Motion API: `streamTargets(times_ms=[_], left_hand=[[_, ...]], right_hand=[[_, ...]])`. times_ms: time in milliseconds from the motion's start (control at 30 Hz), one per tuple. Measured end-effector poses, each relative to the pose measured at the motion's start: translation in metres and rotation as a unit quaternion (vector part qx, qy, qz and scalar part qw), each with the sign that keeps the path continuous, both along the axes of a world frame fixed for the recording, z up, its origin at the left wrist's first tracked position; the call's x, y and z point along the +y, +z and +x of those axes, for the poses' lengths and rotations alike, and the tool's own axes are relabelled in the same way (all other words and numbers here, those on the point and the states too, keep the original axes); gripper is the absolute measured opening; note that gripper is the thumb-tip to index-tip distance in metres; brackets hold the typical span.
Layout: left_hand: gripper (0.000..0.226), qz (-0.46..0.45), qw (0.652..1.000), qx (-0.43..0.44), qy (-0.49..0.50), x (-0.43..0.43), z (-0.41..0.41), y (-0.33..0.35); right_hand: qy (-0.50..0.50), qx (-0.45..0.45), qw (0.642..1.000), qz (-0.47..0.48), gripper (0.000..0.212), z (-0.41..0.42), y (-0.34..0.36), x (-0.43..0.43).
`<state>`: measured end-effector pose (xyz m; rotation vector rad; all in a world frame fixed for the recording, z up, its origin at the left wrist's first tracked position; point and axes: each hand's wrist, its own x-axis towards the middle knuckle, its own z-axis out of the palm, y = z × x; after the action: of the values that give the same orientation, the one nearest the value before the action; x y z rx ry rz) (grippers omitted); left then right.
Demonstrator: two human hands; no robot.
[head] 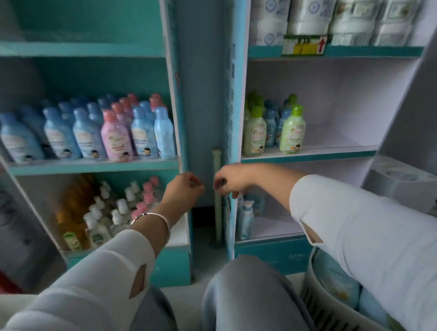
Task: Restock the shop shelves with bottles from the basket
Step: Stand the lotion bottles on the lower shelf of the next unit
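Bottles for restocking lie at the lower right of the frame in the head view, inside a pale slatted basket that is partly covered by the right sleeve. Only a few pale blue and yellowish shapes can be made out there, and their number cannot be told.

Both hands are held up at the centre of the frame, in front of the upright between the two shelf units. The left hand, with a silver bracelet at its wrist, is shown with fingers loosely curled, and nothing is seen in it. The right hand is curled in the same loose way just above a few blue bottles on the bottom right shelf. Whether these are touched cannot be told, and nothing is seen gripped.

The middle left shelf is crowded with blue and pink bottles. Green-capped bottles stand only at the left end of the middle right shelf. Wrapped paper rolls are stacked at the upper right.

The step in hand is judged to fall between placements, since neither hand carries anything. For the next move a reach down to the basket at lower right is called for. A bottle would then be gripped round its body, matched to its row and set upright without its neighbours being toppled.
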<state>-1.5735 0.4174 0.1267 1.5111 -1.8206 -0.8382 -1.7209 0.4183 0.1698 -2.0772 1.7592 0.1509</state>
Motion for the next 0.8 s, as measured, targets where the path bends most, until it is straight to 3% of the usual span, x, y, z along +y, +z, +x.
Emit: streamTargets(times_ms=[300,467,800], left_hand=[[0.017,-0.013,0.992,-0.076,0.096,-0.002,0.117,-0.009],[0.016,0.035,0.987,-0.058,0.146,-0.001,0.186,-0.038],[0.014,0.135,0.954,-0.048,0.265,0.003,0.327,-0.150]], right_hand=[[0.159,0.051,0.985,-0.054,0.035,0.116,0.000,-0.026],[0.202,0.050,0.977,-0.054,0.033,0.175,-0.039,-0.049],[0.265,-0.037,0.962,0.063,0.035,0.321,-0.158,-0.071]])
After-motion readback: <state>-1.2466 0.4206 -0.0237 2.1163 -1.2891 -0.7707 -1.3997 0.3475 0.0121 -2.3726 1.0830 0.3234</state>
